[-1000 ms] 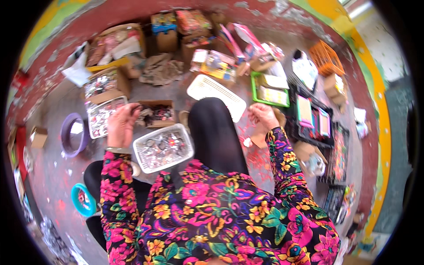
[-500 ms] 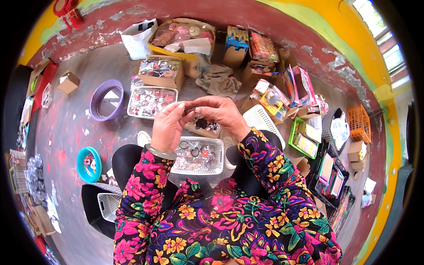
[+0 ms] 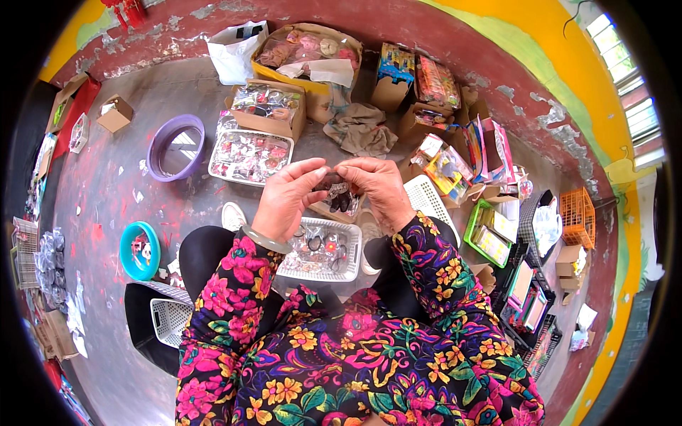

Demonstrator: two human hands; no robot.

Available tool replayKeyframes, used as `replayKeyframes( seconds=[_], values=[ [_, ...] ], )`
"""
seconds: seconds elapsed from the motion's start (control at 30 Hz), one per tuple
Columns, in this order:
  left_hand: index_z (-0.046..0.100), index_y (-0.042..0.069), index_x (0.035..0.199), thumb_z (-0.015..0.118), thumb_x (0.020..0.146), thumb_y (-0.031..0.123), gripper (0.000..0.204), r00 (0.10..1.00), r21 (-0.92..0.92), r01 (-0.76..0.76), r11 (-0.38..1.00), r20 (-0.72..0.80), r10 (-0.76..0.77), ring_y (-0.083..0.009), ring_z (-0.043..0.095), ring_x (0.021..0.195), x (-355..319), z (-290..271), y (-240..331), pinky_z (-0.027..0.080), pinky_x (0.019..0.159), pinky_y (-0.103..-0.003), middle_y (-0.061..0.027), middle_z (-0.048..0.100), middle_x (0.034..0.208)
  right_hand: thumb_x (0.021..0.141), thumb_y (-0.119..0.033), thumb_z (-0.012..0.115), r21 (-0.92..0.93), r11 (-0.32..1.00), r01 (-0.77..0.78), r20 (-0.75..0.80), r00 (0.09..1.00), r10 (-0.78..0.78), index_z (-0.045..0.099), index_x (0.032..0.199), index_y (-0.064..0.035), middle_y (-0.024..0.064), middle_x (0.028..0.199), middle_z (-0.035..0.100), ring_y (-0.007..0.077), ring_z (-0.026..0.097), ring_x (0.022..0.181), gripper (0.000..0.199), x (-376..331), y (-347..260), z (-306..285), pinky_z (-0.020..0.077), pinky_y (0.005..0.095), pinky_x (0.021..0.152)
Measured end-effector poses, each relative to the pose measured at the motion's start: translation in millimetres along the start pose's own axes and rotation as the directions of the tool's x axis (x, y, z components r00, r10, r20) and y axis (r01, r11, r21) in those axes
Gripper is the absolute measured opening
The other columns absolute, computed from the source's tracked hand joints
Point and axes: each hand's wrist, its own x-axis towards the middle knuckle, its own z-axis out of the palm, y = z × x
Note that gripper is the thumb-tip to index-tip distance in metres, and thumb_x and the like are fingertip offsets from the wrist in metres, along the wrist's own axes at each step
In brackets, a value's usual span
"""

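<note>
My left hand [image 3: 285,200], with a pale bangle [image 3: 266,242] at its wrist, is raised in front of me, thumb and fingertips pinched together. Facing it, my right hand [image 3: 381,193] pinches in the same way, its fingertips almost meeting the left ones. Something small, thin and dark seems to be between them, but I cannot make out its kind. Below the hands is a small cardboard box [image 3: 328,211] with black items, partly hidden by them. Nearer to me, a white plastic basket [image 3: 317,275] holds clear-wrapped small goods and dark rings.
Farther off stand a white basket of packets [image 3: 234,177], a carton [image 3: 264,128] and a crumpled cloth [image 3: 361,131]. A purple basin [image 3: 151,170] and a teal basin [image 3: 126,259] lie to the left. On the right are a green basket [image 3: 474,245], black crates [image 3: 529,334] and an orange crate [image 3: 577,220].
My fingertips have drawn slightly apart, and both hands sit a little farther right and lower in the view. The whole scene has shifted slightly with my head.
</note>
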Motion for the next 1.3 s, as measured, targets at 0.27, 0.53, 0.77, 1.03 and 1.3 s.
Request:
replayKeyframes(
  seconds=[0.27,0.53,0.77,1.03,1.3],
  values=[
    [0.057,-0.003,0.105,0.052,0.089,0.010,0.021,0.999,0.011,0.019,1.000,0.028,-0.019,-0.0171,0.059,0.095,4.7,-7.7,-7.2,0.050,0.075,-0.023,-0.0110,0.061,0.102,0.081,-0.013,0.064,-0.034,0.999,0.009,0.030,1.000,-0.008,0.066,0.087,-0.0002,0.0017,0.074,0.064,0.0031,0.048,0.056,0.014,3.5,6.7,-5.2,0.0371,0.0165,0.051],
    [0.056,-0.006,0.102,0.051,0.089,0.008,0.020,0.997,-0.052,0.022,0.998,0.081,-0.018,-0.0186,0.060,0.092,1.7,-10.9,-4.7,0.050,0.080,-0.027,-0.0131,0.061,0.100,0.080,-0.011,0.064,-0.068,0.998,0.002,0.042,0.999,0.001,0.066,0.090,-0.0009,-0.0005,0.075,0.063,0.0026,0.049,0.058,0.014,1.1,4.1,-2.3,0.0370,0.0165,0.051],
    [0.057,-0.006,0.101,0.053,0.088,0.009,0.020,0.996,-0.067,0.058,0.996,0.065,-0.054,-0.0198,0.061,0.090,0.1,-11.0,-1.0,0.051,0.078,-0.028,-0.0117,0.061,0.096,0.081,-0.008,0.060,-0.095,0.995,-0.016,0.128,0.991,0.028,0.065,0.098,-0.0001,-0.0010,0.075,0.062,0.0026,0.047,0.059,0.019,2.2,3.2,-5.1,0.0359,0.0171,0.052],
    [0.054,-0.008,0.105,0.047,0.089,0.004,0.021,0.984,-0.139,0.134,0.981,0.139,-0.115,-0.0189,0.060,0.093,0.9,-17.9,4.2,0.051,0.082,-0.027,-0.0136,0.060,0.101,0.082,-0.007,0.057,-0.076,0.997,-0.010,0.189,0.982,0.024,0.065,0.098,-0.0002,-0.0023,0.071,0.058,0.0032,0.044,0.058,0.020,1.1,1.3,-8.0,0.0355,0.0179,0.052],
    [0.054,-0.010,0.104,0.049,0.087,0.001,0.021,0.982,-0.089,0.160,0.983,0.118,-0.149,-0.0201,0.060,0.091,-2.3,-11.2,10.8,0.051,0.082,-0.024,-0.0158,0.060,0.099,0.082,-0.007,0.055,-0.130,0.991,0.045,0.233,0.972,-0.013,0.067,0.093,-0.0010,-0.0021,0.070,0.056,0.0043,0.044,0.059,0.017,1.4,0.2,-12.8,0.0345,0.0190,0.052]
  ],
)
